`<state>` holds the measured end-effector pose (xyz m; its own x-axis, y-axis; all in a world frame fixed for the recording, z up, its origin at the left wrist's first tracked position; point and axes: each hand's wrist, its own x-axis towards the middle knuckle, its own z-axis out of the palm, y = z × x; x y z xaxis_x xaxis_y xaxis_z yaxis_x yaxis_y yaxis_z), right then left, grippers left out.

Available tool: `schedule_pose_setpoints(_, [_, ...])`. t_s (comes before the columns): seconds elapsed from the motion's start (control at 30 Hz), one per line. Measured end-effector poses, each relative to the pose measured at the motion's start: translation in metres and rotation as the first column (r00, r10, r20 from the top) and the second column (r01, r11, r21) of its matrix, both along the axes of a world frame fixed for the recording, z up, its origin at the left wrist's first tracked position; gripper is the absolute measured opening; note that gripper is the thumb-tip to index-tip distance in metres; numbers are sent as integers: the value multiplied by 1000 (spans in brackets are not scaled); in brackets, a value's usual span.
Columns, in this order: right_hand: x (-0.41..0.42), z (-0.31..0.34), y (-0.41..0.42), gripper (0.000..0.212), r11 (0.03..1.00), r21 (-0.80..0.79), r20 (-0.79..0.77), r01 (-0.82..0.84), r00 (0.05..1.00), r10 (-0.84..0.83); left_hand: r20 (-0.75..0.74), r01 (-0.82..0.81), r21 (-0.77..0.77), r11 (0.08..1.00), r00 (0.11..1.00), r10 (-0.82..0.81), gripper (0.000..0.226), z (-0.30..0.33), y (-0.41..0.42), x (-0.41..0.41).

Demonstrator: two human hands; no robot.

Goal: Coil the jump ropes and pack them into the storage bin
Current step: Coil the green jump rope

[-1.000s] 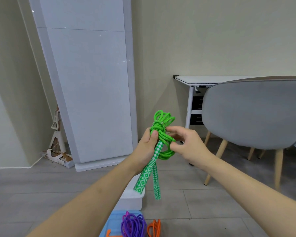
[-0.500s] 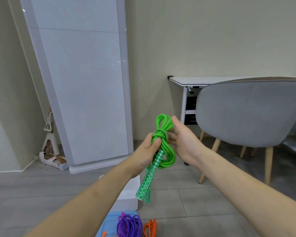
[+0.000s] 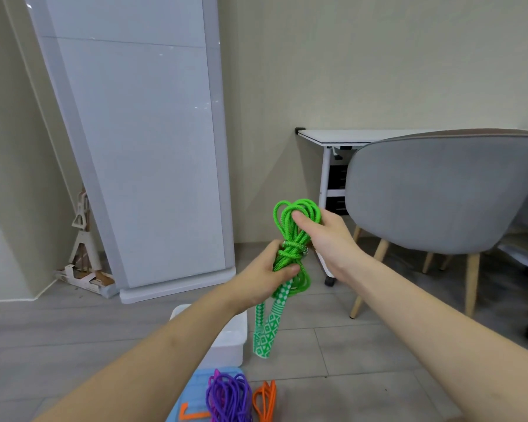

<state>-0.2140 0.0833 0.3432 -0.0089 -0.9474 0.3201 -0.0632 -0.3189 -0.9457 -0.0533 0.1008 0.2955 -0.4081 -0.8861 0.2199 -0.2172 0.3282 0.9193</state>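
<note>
Both hands hold the coiled bright-green braided jump rope (image 3: 291, 239) up in the air above the white plastic storage bin (image 3: 230, 336) on the floor: left hand (image 3: 265, 277) grips the wrapped middle, right hand (image 3: 320, 236) clasps the top loops. Patterned handles (image 3: 267, 325) dangle below.

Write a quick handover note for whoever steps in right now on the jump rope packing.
Left hand: grips the green jump rope at its wrapped middle, handles hanging down.
Right hand: holds the rope's top loops, thumb pressed on them.
Storage bin: white, on the floor beneath the hands.
Purple jump rope and orange jump rope: on the floor nearer the person; the purple one lies on a blue mat.
Done: green rope coiled and wrapped.
Left: put it into the bin, then handle purple and orange.
</note>
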Motion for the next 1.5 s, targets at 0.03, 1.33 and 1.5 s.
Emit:
schedule_pose_setpoints(0.03, [-2, 1, 0, 15, 1000, -3, -12, 1, 1000, -1, -9, 8, 11, 1000, 1000, -7, 26, 0, 1, 0])
schedule_pose_setpoints(1.33, [2, 38, -32, 28, 957, 225, 541, -182, 840, 32, 298, -233, 7, 972, 929, 220, 16, -45, 5, 3])
schedule_pose_setpoints(1.5, [-4, 39, -32, 33, 974, 179, 544, -141, 839, 22, 364, -194, -56, 979, 910, 201, 9, -54, 6, -1])
